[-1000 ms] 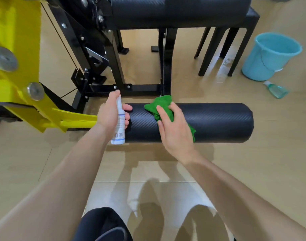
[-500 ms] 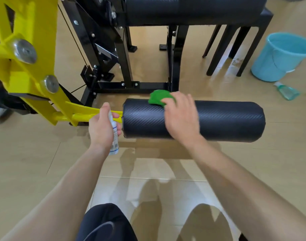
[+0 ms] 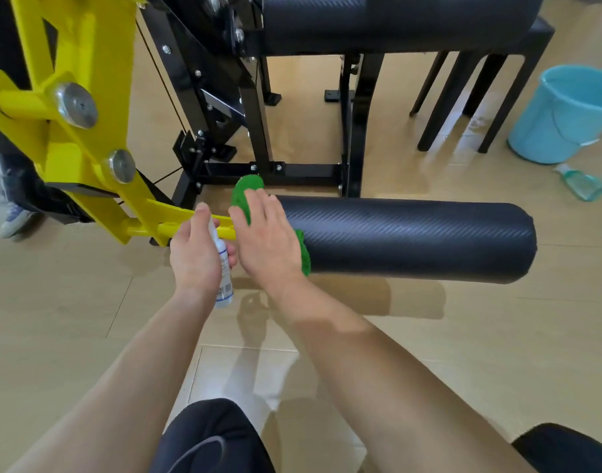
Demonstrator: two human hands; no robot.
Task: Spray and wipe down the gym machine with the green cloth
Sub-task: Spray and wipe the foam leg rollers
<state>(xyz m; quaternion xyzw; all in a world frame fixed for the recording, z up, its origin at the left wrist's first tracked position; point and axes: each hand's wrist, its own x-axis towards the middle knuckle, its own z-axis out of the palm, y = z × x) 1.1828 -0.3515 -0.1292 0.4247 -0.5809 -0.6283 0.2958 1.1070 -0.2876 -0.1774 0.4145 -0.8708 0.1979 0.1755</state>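
A black padded roller (image 3: pixel 412 238) juts right from the yellow arm (image 3: pixel 88 131) of the gym machine. My right hand (image 3: pixel 267 237) lies flat with straight fingers on the green cloth (image 3: pixel 246 194), pressing it over the roller's left end. Cloth shows above my fingers and below my palm. My left hand (image 3: pixel 195 250) grips a small white spray bottle (image 3: pixel 222 268) upright just left of the roller, its base hanging below my fist.
A second black pad (image 3: pixel 395 18) and the black frame (image 3: pixel 258 124) stand behind. A light blue bucket (image 3: pixel 566 114) and a fallen teal bottle (image 3: pixel 581 182) lie at right. Black stool legs (image 3: pixel 443 104) stand near the bucket. Someone's shoe (image 3: pixel 14 218) shows at left.
My right hand slid the cloth left along the roller to its left end. My left hand with the spray bottle drew back off the roller toward me.
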